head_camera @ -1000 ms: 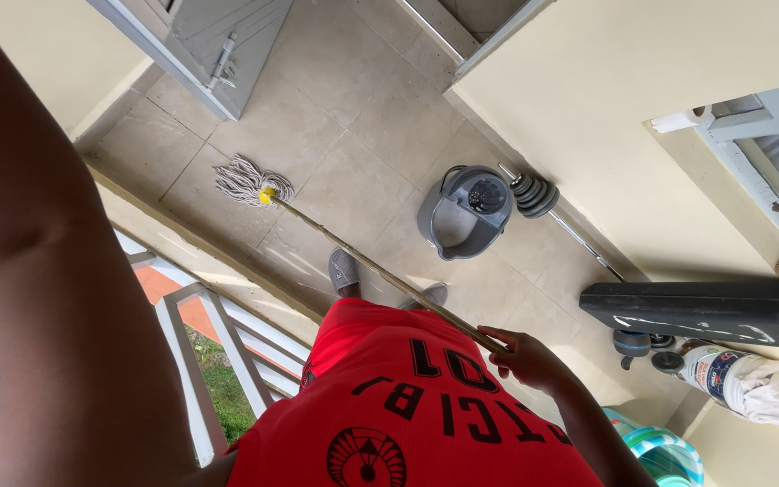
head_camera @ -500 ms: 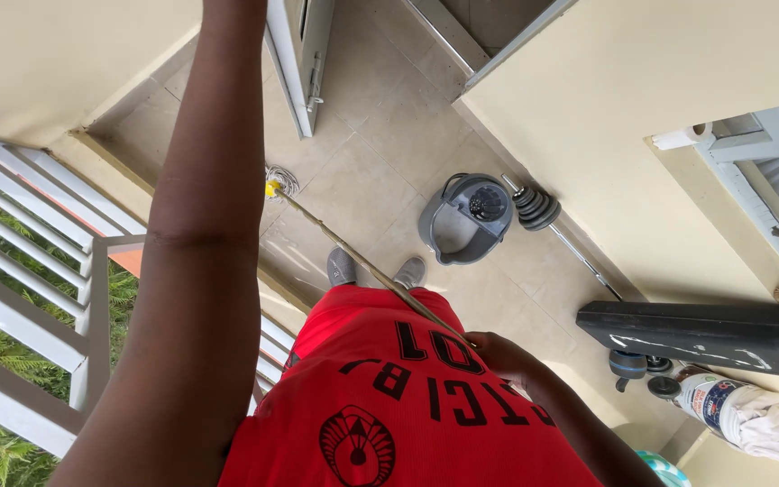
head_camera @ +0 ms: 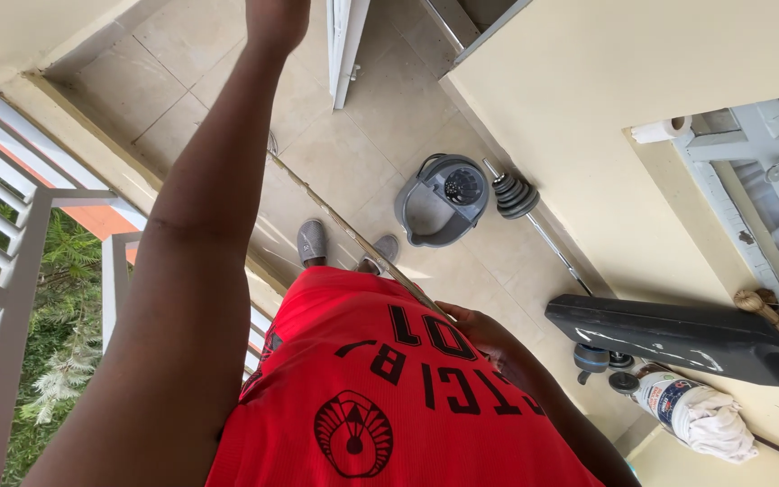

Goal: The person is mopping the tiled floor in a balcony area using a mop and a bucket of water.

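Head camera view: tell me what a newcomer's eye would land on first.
The person's left arm fills the left of the frame, its left hand raised at the top edge. Below lies the red shirt, where the right hand grips a mop handle slanting to the tiled floor. A grey mop bucket stands beside dumbbell weights by the wall.

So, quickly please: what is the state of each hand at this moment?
Left hand: raised at the top edge, fingers cut off; cannot be told.
Right hand: closed on the mop handle.
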